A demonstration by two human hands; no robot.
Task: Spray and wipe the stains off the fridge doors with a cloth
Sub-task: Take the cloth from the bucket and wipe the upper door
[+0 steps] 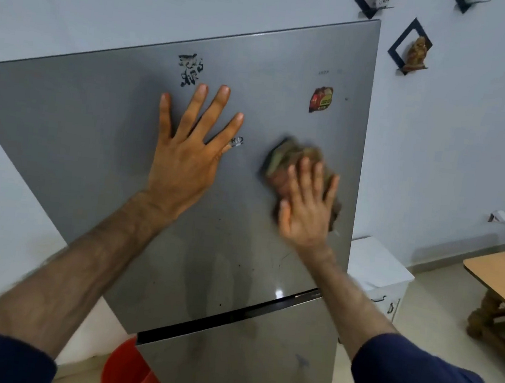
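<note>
The grey upper fridge door [80, 129] fills the middle of the head view, with the lower door [242, 362] below a dark gap. A black scribbled stain [190, 70] sits near the door's top, just above my left hand [186, 153], which lies flat on the door with fingers spread. My right hand [307, 203] presses a crumpled brown cloth [292, 158] against the door's right side with straight fingers; hand and cloth are blurred. Small dark specks [238, 266] dot the lower part of the upper door. No spray bottle is in view.
A red sticker [321, 99] is on the door's upper right. A white cabinet [377, 267] stands right of the fridge, a wooden table [501, 273] further right. A red bin [129, 371] sits on the floor at the left. Black wall shelves [411, 46] hang above.
</note>
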